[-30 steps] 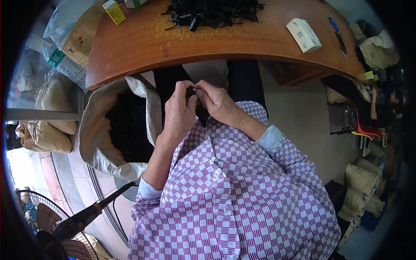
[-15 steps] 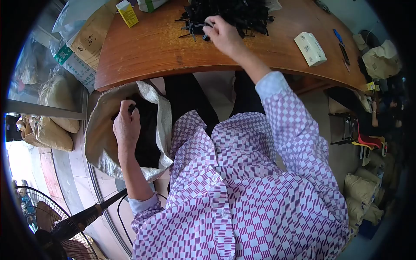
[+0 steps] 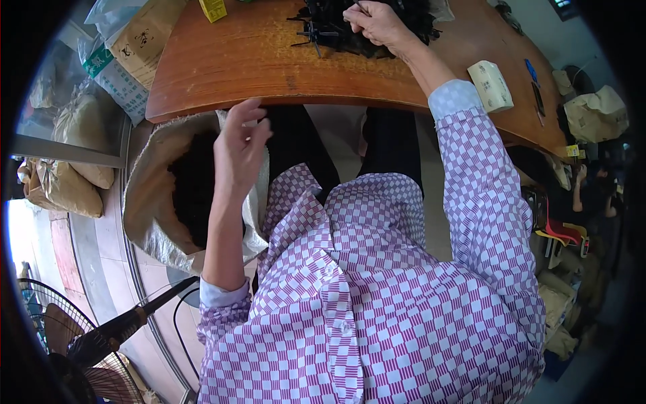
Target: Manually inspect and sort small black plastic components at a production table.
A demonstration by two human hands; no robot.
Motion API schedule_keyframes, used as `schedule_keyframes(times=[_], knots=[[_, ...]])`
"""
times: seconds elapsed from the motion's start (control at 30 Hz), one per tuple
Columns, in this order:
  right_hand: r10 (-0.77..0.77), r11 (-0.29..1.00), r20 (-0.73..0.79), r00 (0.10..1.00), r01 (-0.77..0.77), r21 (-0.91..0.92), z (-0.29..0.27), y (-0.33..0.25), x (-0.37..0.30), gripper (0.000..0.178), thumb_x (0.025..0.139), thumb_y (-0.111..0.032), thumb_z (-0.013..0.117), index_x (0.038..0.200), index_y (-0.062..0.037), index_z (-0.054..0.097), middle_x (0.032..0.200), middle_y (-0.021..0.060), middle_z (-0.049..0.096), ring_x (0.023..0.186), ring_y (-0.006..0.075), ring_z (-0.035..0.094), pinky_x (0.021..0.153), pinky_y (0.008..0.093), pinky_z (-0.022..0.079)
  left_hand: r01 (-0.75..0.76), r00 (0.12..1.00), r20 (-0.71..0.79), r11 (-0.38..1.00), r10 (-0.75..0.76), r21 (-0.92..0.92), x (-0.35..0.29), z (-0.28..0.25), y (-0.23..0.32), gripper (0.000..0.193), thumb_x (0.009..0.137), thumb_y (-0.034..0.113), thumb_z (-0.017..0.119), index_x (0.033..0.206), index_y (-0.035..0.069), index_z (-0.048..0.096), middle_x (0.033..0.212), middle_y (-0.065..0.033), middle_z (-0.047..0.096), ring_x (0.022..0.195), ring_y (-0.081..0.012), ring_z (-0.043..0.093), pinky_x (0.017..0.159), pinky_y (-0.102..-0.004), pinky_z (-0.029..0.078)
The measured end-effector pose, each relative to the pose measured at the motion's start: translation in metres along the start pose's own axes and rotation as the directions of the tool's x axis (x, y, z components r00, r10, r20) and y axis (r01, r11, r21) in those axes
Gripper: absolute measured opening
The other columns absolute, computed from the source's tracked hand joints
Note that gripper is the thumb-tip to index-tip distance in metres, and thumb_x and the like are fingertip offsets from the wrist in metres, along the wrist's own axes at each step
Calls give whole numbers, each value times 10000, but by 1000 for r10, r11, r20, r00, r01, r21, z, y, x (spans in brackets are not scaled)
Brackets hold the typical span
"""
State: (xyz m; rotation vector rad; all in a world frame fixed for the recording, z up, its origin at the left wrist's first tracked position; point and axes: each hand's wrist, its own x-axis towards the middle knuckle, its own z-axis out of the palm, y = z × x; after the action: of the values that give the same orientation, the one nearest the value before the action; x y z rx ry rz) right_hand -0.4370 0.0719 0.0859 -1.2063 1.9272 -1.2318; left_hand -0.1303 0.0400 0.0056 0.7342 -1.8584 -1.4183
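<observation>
Over the right rim of a white woven sack point(image 3: 145, 215), my left hand point(image 3: 241, 148) is raised with its fingers apart and nothing visible in them. Inside the sack lies a dark mass of black pieces point(image 3: 192, 188). On the wooden table, my right hand point(image 3: 380, 25) is at a heap of small black parts point(image 3: 330, 30), some with thin prongs sticking out. Its thumb and forefinger are pinched together; a thin dark bit shows at the fingertips, too small to name.
The wooden table point(image 3: 222, 74) curves ahead of me. On it are a yellow box point(image 3: 213, 9), a white tissue pack point(image 3: 490, 86) and a blue-handled tool point(image 3: 531, 69). Paper and plastic bags point(image 3: 138, 40) stand left; a fan point(image 3: 81, 343) is lower left. Another person is at far right.
My left hand has come up out of the sack, moving right, and its fingers have opened; the black piece is gone from them. My right hand has shifted right and farther over the heap.
</observation>
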Motion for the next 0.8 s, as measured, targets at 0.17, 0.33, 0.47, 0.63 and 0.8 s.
schedule_keyframes(times=[0.17, 0.33, 0.47, 0.63, 0.8], knots=[[-723, 678, -222, 655, 733, -46, 0, 36, -17, 175, 897, -189, 572, 761, -80, 576, 628, 28, 573, 565, 112, 541, 548, 264, 431, 41, 986, 165, 996, -27, -81, 25, 57, 30, 543, 893, 130, 583, 1344, -31, 328, 1082, -205, 581, 782, -194, 648, 701, -284, 519], [-304, 949, -354, 885, 316, -24, 4, 44, -43, 131, 911, -176, 576, 884, -51, 608, 705, -21, 584, 536, 31, 437, 486, 181, 368, 83, 979, 192, 990, -61, -110, 41, 86, 24, 651, 866, 185, 629, 1372, -23, 276, 1149, -220, 550, 817, -219, 647, 714, -304, 526], [-220, 940, -324, 920, 288, 180, 19, 34, -84, 115, 916, -163, 569, 892, -54, 599, 727, -9, 590, 525, 16, 429, 449, 162, 336, -23, 992, 125, 999, 19, 38, 46, 96, 30, 704, 834, 215, 664, 1371, -22, 275, 1162, -234, 544, 871, -251, 640, 745, -342, 526], [-296, 949, -98, 950, 304, 81, 42, 31, -139, 115, 928, -147, 560, 881, -43, 578, 715, -30, 546, 611, 23, 451, 530, 168, 373, -124, 968, 230, 988, 101, 87, 41, 96, 16, 753, 767, 233, 720, 1347, -34, 320, 1130, -232, 565, 899, -287, 637, 773, -356, 517], [-186, 973, -39, 982, 189, 130, 47, 31, -163, 127, 931, -149, 558, 876, -35, 571, 710, -30, 521, 634, 35, 460, 569, 179, 398, -87, 955, 293, 984, 38, 157, 24, 97, 5, 695, 708, 240, 751, 1258, -53, 444, 986, -175, 626, 887, -260, 637, 768, -326, 511]])
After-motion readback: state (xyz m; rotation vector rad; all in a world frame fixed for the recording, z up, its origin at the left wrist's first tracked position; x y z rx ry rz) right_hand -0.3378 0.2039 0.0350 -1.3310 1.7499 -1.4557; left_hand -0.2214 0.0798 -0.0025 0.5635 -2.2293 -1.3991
